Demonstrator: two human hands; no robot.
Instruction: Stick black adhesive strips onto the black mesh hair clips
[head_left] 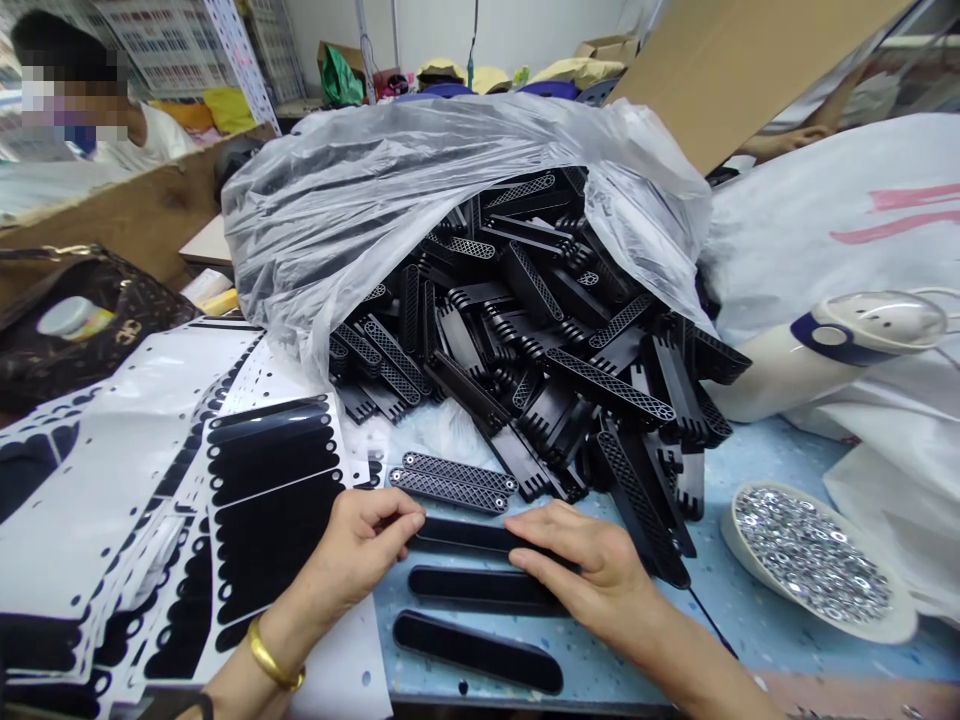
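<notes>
Both hands are at a long black strip piece (465, 535) lying on the blue table. My left hand (375, 530) pinches at its left end, fingers pressed together. My right hand (574, 550) rests over its right end, fingers stretched along it and hiding that end. Nearer the table edge lie a second black piece (484, 588) and a third black piece (477, 652), both flat. Just beyond the hands, two lattice-faced black pieces (452, 483) lie side by side. Left of my left hand are white sheets with black stickers (277, 500).
A plastic bag (337, 200) spills a big heap of black parts (525, 320) behind the hands. On the right stand a bowl of metal rings (904, 620) and a cream-coloured appliance (757, 370). A brown handbag (142, 310) sits at left. Another person (154, 135) is at upper left.
</notes>
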